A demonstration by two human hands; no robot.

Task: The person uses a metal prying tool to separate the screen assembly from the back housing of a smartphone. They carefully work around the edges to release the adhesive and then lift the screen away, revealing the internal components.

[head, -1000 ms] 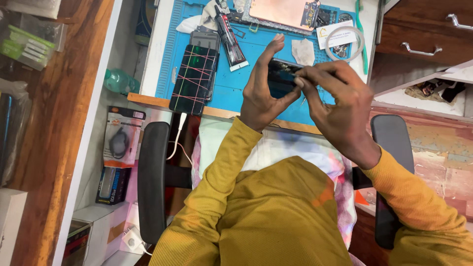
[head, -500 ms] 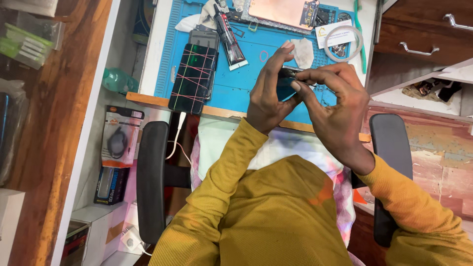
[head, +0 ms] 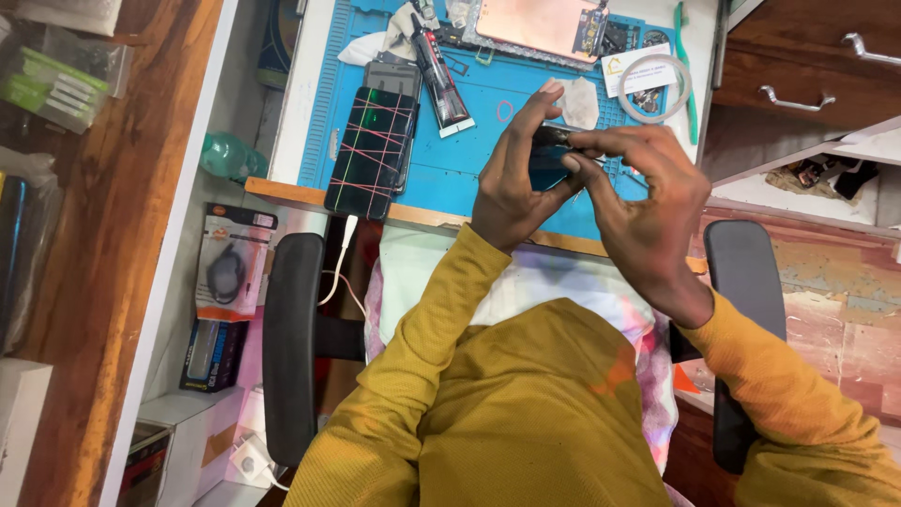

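Observation:
Both hands hold a small dark phone part (head: 552,160) above the blue work mat (head: 469,178). My left hand (head: 511,183) cups it from the left and below, fingers curled around it. From the right, my right hand (head: 638,202) pinches its top edge with thumb and fingertips. Most of the part is hidden by my fingers. Mustard-yellow sleeves cover both arms.
A black phone bound with red rubber bands (head: 371,152) lies on the mat's left side, a white cable trailing down. A glue tube (head: 439,80), a tape roll (head: 654,86), a copper-coloured panel (head: 540,23) and a green tool (head: 688,70) lie at the back. Wooden drawers (head: 807,66) stand at right, black chair armrests (head: 293,347) on both sides.
Both hands have shifted slightly right and up with the dark part, and my right fingers have closed over its top edge.

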